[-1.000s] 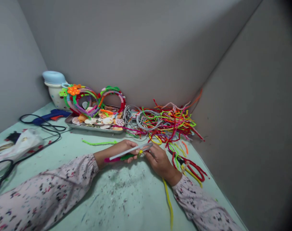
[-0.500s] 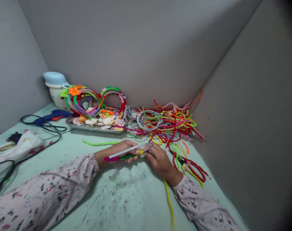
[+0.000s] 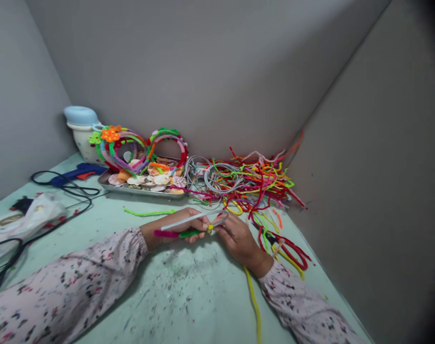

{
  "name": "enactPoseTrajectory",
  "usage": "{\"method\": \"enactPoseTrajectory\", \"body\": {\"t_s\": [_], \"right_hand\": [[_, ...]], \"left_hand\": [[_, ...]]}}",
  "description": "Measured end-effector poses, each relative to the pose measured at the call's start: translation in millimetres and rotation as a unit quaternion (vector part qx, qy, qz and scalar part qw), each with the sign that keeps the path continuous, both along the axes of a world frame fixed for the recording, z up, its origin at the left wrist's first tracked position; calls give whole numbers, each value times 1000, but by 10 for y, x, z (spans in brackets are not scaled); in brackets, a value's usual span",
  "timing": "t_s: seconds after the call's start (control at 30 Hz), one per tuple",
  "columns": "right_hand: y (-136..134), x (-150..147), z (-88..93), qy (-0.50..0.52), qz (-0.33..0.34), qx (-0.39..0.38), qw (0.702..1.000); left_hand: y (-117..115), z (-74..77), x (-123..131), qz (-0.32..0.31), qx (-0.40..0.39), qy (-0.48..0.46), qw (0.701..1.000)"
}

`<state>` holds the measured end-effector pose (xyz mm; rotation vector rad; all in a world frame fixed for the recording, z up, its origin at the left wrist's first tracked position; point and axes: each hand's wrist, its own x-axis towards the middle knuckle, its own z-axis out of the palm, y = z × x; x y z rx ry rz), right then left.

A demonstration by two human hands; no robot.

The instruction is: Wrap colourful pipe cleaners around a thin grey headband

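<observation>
My left hand [image 3: 200, 222] is closed around a thin grey headband [image 3: 179, 223] that curves between my two hands. One leg of this headband is wrapped in magenta and green pipe cleaner [image 3: 188, 234], and a small yellow wrap shows beside my left fingertips. My right hand [image 3: 240, 241] is closed, thumb and fingers pinching at the yellow wrap. From under it a long yellow pipe cleaner [image 3: 253, 298] trails down over the table toward the front. My right fingers partly hide where the yellow strand meets the headband.
Behind my hands stands a metal tray [image 3: 142, 192] of shells with finished colourful headbands [image 3: 131, 134]. A heap of pipe cleaners [image 3: 263, 177] and bare hoops [image 3: 222, 179] lies right of it. Red-handled scissors [image 3: 298, 253] are at right. A blue glue gun [image 3: 77, 173] and black cord [image 3: 27, 243] lie left.
Almost nothing differs. Both hands stay at the yellow wrap, and the headband has shifted only very slightly.
</observation>
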<state>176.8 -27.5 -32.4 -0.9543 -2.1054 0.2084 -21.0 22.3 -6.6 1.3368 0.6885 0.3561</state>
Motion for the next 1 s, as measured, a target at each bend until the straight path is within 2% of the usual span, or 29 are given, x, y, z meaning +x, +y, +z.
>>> {"method": "enactPoseTrajectory", "body": {"t_s": [0.2, 0.43, 0.53, 0.63, 0.8, 0.9, 1.0], "right_hand": [[-7, -3, -7, -7, 0, 22, 1000], [-18, -6, -2, -11, -5, 32, 999], [2, 4, -5, -2, -7, 29, 1000], [23, 11, -1, 19, -22, 8, 1000], [36, 0, 41, 70, -87, -47, 993], [48, 6, 63, 138, -119, -91, 979], [63, 30, 54, 209, -139, -132, 959]], "left_hand": [[20, -20, -18, -12, -12, -5, 1000], [-8, 27, -9, -7, -23, 3, 1000], [-11, 35, 0, 15, -30, -9, 999], [1, 23, 14, 42, -47, -6, 998], [14, -1, 40, 90, -56, -27, 994], [14, 4, 51, 128, -56, -37, 990], [19, -3, 57, 137, -46, -43, 989]]}}
